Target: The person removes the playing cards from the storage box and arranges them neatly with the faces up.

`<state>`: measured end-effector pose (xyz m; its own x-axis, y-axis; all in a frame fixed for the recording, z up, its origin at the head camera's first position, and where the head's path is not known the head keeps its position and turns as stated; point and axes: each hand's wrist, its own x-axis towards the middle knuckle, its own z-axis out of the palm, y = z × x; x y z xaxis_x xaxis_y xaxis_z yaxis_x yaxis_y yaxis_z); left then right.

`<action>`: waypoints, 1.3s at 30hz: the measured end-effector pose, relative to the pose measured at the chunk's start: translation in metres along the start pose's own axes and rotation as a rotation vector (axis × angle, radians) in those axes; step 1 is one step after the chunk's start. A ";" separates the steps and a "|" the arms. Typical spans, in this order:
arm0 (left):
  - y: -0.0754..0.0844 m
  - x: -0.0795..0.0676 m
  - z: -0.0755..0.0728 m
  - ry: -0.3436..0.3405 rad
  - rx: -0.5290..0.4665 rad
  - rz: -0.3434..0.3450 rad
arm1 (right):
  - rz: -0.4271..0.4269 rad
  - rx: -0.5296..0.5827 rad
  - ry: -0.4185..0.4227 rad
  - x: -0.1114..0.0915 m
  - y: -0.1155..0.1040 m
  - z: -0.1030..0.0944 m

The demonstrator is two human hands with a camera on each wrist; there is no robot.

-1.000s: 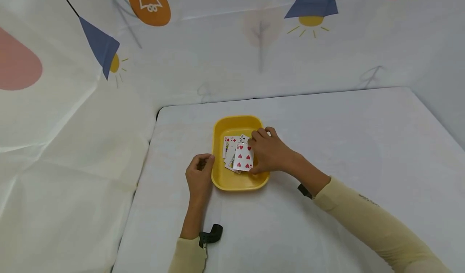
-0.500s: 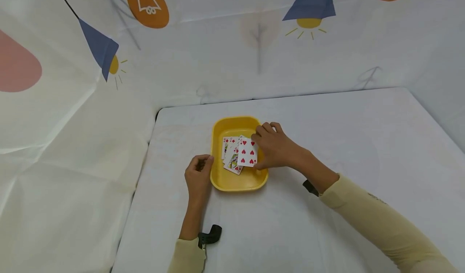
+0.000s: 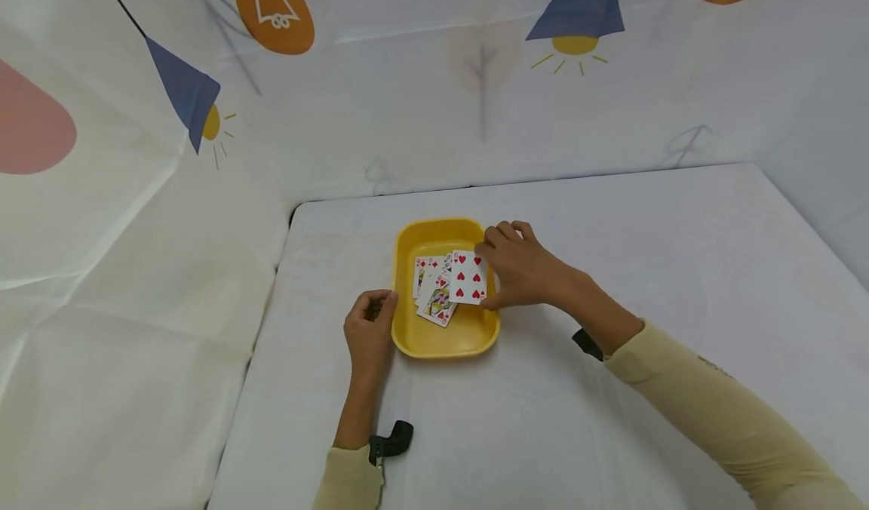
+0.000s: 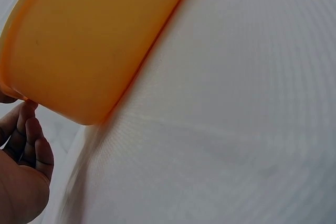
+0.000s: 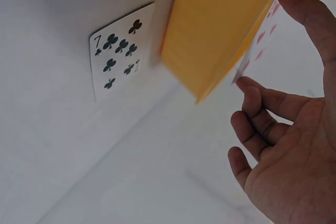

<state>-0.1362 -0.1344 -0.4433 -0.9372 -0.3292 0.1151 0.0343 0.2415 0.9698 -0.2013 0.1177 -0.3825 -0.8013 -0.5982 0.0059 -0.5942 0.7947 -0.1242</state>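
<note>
The yellow plastic tray (image 3: pixel 444 348) stands on the table with several playing cards (image 3: pixel 440 306) fanned and overlapping inside, one a face card. My left hand (image 3: pixel 369 333) pinches the tray's left rim; the left wrist view shows fingertips of that hand (image 4: pixel 26 166) under the rim of the tray (image 4: pixel 94 45). At the tray's right side, my right hand (image 3: pixel 523 268) holds a six of hearts playing card (image 3: pixel 468 278) by its edges, between thumb and fingers. In the right wrist view this hearts card (image 5: pixel 260 45) rises beside the tray wall, partly hidden by it.
A seven of clubs playing card (image 5: pixel 116 51) lies face up on the table next to the tray in the right wrist view. White tabletop (image 3: pixel 645 268) extends to the right. White printed cloth (image 3: pixel 407 118) hangs behind and along the left.
My right hand has drawn the hearts card rightward and slightly away from me, uncovering more of the face card beneath. The left hand stays at the tray's rim.
</note>
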 end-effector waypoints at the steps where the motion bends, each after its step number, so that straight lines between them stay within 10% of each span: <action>1: 0.000 0.000 0.000 0.000 -0.001 0.001 | 0.003 0.002 0.000 0.000 0.001 -0.001; 23: 0.001 0.000 0.000 -0.009 0.020 -0.011 | 0.051 0.007 0.000 -0.014 0.025 -0.008; 31: -0.040 0.014 0.004 0.004 0.011 -0.009 | 0.047 0.018 0.013 -0.022 0.039 -0.006; 39: -0.047 0.014 0.004 -0.001 -0.010 0.026 | 0.058 0.029 -0.010 -0.027 0.049 -0.008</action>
<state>-0.1525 -0.1471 -0.4878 -0.9362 -0.3222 0.1402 0.0623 0.2404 0.9687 -0.2092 0.1739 -0.3811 -0.8333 -0.5527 -0.0124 -0.5447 0.8247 -0.1523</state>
